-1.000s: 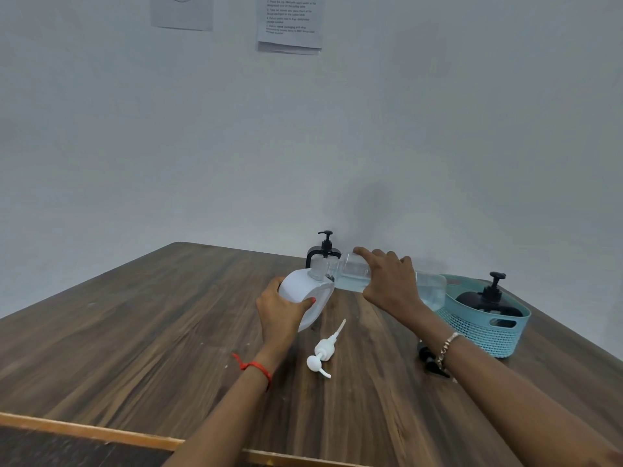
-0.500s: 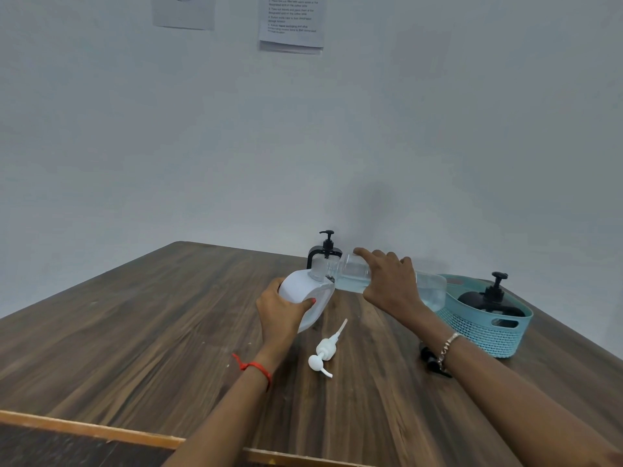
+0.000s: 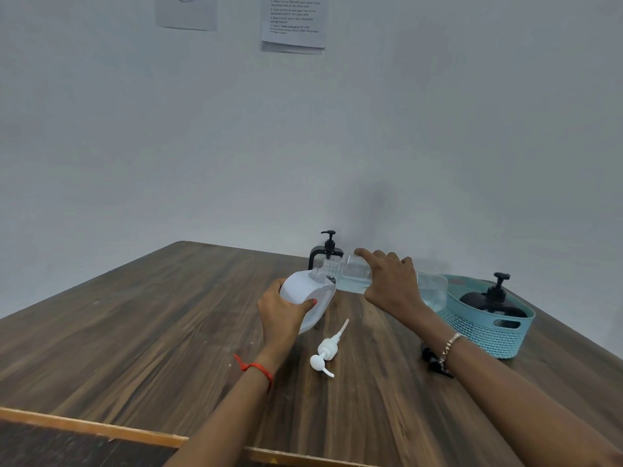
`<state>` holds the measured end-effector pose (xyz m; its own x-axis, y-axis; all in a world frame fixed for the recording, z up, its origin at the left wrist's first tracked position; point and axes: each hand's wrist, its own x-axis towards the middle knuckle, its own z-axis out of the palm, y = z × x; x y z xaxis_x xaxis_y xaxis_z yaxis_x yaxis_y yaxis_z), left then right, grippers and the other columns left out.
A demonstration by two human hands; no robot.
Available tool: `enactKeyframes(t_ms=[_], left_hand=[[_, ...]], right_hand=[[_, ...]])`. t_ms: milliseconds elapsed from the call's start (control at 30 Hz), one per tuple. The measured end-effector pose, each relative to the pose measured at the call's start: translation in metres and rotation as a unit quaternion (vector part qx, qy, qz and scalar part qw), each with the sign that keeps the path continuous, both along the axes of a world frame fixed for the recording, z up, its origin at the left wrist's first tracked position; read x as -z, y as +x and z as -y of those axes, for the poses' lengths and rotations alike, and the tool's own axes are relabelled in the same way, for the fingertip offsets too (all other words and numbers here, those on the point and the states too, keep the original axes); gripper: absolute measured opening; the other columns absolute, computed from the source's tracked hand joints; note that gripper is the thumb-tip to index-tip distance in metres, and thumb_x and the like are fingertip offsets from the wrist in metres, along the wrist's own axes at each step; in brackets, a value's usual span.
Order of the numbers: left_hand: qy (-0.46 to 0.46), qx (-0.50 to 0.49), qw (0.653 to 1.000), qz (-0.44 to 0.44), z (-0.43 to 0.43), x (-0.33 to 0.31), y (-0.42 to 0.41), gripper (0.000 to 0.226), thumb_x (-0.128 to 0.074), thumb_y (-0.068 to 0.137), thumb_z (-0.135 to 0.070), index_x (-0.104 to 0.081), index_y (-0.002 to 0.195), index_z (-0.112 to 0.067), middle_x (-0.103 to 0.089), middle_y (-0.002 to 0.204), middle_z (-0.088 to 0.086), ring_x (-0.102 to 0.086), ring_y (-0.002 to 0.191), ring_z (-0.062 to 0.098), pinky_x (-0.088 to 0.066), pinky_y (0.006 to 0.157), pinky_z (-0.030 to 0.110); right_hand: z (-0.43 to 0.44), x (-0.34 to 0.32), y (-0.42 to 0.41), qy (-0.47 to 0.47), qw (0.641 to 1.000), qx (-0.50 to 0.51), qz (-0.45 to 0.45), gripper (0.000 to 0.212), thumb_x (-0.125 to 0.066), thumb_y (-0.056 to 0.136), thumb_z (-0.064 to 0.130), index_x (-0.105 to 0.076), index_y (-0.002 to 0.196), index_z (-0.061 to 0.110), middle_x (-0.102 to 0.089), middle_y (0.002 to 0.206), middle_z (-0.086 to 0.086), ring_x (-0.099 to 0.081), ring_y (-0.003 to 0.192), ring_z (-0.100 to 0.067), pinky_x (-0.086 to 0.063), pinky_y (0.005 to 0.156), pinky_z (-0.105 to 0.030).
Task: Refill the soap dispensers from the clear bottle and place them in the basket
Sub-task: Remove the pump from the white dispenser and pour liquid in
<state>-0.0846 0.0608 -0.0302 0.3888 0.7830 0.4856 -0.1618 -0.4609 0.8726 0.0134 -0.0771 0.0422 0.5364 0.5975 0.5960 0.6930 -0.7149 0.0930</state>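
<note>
My left hand (image 3: 282,310) grips a white soap dispenser (image 3: 305,293), tilted to the right with its pump off. My right hand (image 3: 392,279) holds the clear bottle (image 3: 357,276) nearly level, its mouth at the dispenser's open neck. Liquid lies in the lower half of the bottle. The white pump (image 3: 326,352) lies on the table in front of the dispenser. A black dispenser (image 3: 492,303) sits inside the teal basket (image 3: 485,335) at the right. Another black-pump dispenser (image 3: 327,252) stands behind the white one, partly hidden.
A small black cap or pump part (image 3: 431,360) lies on the wooden table (image 3: 151,332) under my right wrist. The table's front edge (image 3: 84,428) runs along the bottom. Paper sheets (image 3: 293,21) hang on the wall behind.
Both hands and bottles keep their positions. Only the view has shifted slightly.
</note>
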Motion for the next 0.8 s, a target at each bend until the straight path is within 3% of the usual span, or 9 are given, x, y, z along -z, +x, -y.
enactKeyframes(t_ms=[533,800], left_hand=[[0.001,0.006,1.0,0.011,-0.0018,-0.0003,-0.0031,0.051,-0.085,0.061,-0.016,-0.063,0.105,-0.005,-0.066,0.103,0.009,-0.054,0.088,0.014,-0.044,0.072,0.026],[-0.002,0.007,1.0,0.012,-0.0011,-0.0023,-0.0067,0.047,-0.085,0.06,-0.014,-0.063,0.101,-0.006,-0.058,0.09,-0.002,-0.054,0.085,0.014,-0.042,0.07,0.026]], right_hand=[[-0.0015,-0.0022,-0.0006,-0.005,1.0,-0.007,0.01,0.067,-0.054,0.073,0.011,-0.038,0.136,0.028,-0.061,0.112,-0.002,-0.054,0.099,-0.026,-0.035,0.085,-0.037],[-0.0024,-0.0024,-0.0012,-0.007,1.0,-0.008,0.008,0.067,-0.054,0.074,0.011,-0.038,0.136,0.028,-0.061,0.111,-0.002,-0.054,0.099,-0.026,-0.035,0.087,-0.037]])
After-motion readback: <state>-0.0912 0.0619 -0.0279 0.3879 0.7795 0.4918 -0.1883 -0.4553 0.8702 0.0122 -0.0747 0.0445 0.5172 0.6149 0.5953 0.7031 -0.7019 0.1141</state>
